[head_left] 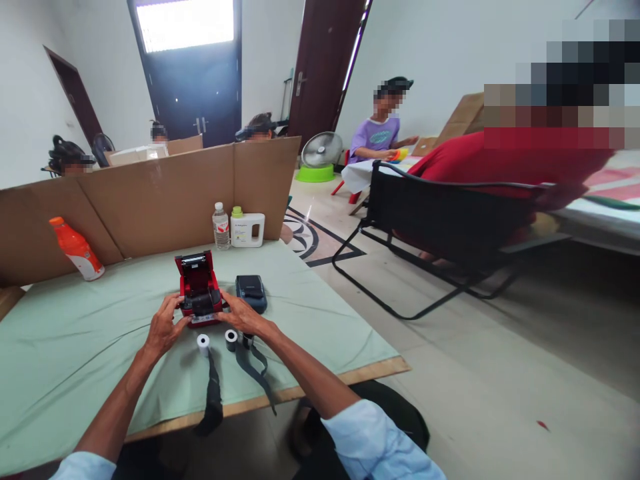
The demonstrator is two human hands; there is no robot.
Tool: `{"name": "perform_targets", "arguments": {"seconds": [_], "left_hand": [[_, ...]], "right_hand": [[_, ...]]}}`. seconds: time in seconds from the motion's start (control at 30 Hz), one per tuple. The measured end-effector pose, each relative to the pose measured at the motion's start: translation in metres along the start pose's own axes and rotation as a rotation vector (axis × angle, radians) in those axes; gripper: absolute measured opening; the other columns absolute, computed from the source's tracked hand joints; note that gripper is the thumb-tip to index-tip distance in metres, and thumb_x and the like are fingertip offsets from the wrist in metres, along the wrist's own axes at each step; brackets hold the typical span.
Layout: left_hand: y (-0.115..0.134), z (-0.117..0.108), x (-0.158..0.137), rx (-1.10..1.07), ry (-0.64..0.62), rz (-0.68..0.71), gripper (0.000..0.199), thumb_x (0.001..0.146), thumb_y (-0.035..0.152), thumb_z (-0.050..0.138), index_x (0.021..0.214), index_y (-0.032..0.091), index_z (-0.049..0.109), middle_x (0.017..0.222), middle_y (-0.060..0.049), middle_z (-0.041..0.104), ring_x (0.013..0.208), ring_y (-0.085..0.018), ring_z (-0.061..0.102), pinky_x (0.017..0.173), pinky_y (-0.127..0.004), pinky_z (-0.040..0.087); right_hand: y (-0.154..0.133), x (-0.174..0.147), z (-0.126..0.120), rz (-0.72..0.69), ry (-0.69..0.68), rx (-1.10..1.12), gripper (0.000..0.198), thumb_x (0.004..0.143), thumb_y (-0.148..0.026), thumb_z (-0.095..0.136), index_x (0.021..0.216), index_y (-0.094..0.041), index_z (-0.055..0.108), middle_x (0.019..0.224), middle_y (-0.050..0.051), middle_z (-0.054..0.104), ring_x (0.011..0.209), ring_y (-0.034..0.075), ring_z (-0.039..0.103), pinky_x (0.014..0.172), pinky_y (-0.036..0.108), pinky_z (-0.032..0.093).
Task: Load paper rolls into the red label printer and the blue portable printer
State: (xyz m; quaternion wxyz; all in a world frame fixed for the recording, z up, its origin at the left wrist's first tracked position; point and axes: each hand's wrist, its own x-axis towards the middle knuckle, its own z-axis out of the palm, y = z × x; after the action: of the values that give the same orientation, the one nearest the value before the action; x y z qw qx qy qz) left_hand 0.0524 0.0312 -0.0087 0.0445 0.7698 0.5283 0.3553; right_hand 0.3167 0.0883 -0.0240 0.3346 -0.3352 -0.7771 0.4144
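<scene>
A small red label printer stands on the cloth-covered table with its lid raised and its dark inside showing. My left hand grips its left side, thumb at the front corner. Against the right side, my right hand presses with its fingers, the thumb near the front edge. Just in front of the printer are a white paper roll and a second roll with a dark outside. Dark strips trail from there over the table edge. A dark blue portable printer lies beyond my right hand.
A cardboard screen lines the table's back. Before it are an orange bottle, a clear water bottle and a white jug. A black folding chair with a person in red is at right; others sit farther off.
</scene>
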Motion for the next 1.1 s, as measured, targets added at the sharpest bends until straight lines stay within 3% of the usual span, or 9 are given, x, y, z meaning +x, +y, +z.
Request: {"name": "perform_targets", "arguments": {"seconds": [0.13, 0.23, 0.3, 0.4, 0.5, 0.67, 0.83, 1.1], "left_hand": [[0.002, -0.005, 0.009, 0.003, -0.013, 0.018, 0.047, 0.081, 0.023, 0.070, 0.128, 0.024, 0.062, 0.140, -0.011, 0.060, 0.118, -0.027, 0.066, 0.091, -0.042, 0.063], [0.005, -0.007, 0.019, 0.022, -0.044, 0.067, 0.049, 0.078, 0.019, 0.071, 0.127, 0.025, 0.066, 0.140, -0.010, 0.061, 0.129, -0.030, 0.060, 0.110, -0.050, 0.053], [0.007, -0.007, 0.026, 0.024, -0.068, 0.093, 0.045, 0.078, 0.018, 0.070, 0.122, 0.025, 0.071, 0.138, -0.010, 0.064, 0.130, -0.030, 0.059, 0.114, -0.053, 0.049], [0.008, -0.005, 0.036, -0.006, -0.086, 0.106, 0.031, 0.081, 0.020, 0.069, 0.110, 0.025, 0.077, 0.127, -0.010, 0.071, 0.123, -0.030, 0.063, 0.112, -0.053, 0.050], [0.007, -0.004, 0.046, -0.067, -0.074, 0.080, 0.019, 0.087, 0.025, 0.065, 0.098, 0.025, 0.080, 0.115, -0.009, 0.077, 0.114, -0.028, 0.068, 0.109, -0.051, 0.051], [0.005, -0.005, 0.063, -0.156, -0.077, -0.049, 0.022, 0.090, 0.033, 0.062, 0.095, 0.022, 0.080, 0.103, -0.008, 0.079, 0.101, -0.026, 0.070, 0.097, -0.043, 0.056], [0.001, -0.002, 0.073, -0.249, -0.168, -0.145, 0.031, 0.077, 0.031, 0.075, 0.104, 0.017, 0.079, 0.093, -0.004, 0.078, 0.087, -0.021, 0.069, 0.080, -0.031, 0.057], [0.003, -0.001, 0.081, -0.297, -0.238, -0.152, 0.029, 0.076, 0.030, 0.074, 0.101, 0.015, 0.080, 0.087, -0.001, 0.077, 0.080, -0.020, 0.068, 0.075, -0.028, 0.054]], "right_hand": [[0.000, 0.001, -0.001, -0.059, 0.054, -0.013, 0.070, 0.083, -0.019, 0.069, 0.150, -0.025, 0.050, 0.134, 0.007, 0.069, 0.119, 0.029, 0.064, 0.106, 0.044, 0.049], [0.003, 0.003, 0.001, -0.104, 0.102, -0.076, 0.076, 0.083, -0.017, 0.068, 0.155, -0.025, 0.045, 0.141, 0.010, 0.063, 0.129, 0.030, 0.059, 0.113, 0.048, 0.045], [0.006, 0.005, 0.003, -0.139, 0.139, -0.146, 0.079, 0.082, -0.016, 0.069, 0.156, -0.025, 0.044, 0.148, 0.013, 0.057, 0.137, 0.030, 0.053, 0.117, 0.050, 0.041], [0.006, 0.013, 0.006, -0.192, 0.204, -0.252, 0.077, 0.080, -0.015, 0.071, 0.153, -0.025, 0.049, 0.155, 0.014, 0.049, 0.144, 0.030, 0.044, 0.121, 0.053, 0.037], [-0.002, 0.025, 0.006, -0.247, 0.253, -0.285, 0.063, 0.081, -0.017, 0.073, 0.143, -0.025, 0.062, 0.151, 0.013, 0.054, 0.141, 0.031, 0.047, 0.120, 0.052, 0.039], [-0.029, 0.054, -0.004, -0.233, 0.220, -0.179, 0.022, 0.094, -0.025, 0.063, 0.107, -0.024, 0.080, 0.114, 0.008, 0.075, 0.105, 0.024, 0.068, 0.098, 0.040, 0.052], [-0.047, 0.074, -0.011, -0.204, 0.204, -0.064, 0.021, 0.093, -0.026, 0.061, 0.093, -0.021, 0.081, 0.092, 0.002, 0.077, 0.084, 0.019, 0.068, 0.081, 0.030, 0.050], [-0.065, 0.079, -0.021, -0.256, 0.204, 0.007, 0.027, 0.090, -0.032, 0.059, 0.084, -0.015, 0.079, 0.080, 0.001, 0.072, 0.074, 0.015, 0.060, 0.068, 0.024, 0.043]]}}
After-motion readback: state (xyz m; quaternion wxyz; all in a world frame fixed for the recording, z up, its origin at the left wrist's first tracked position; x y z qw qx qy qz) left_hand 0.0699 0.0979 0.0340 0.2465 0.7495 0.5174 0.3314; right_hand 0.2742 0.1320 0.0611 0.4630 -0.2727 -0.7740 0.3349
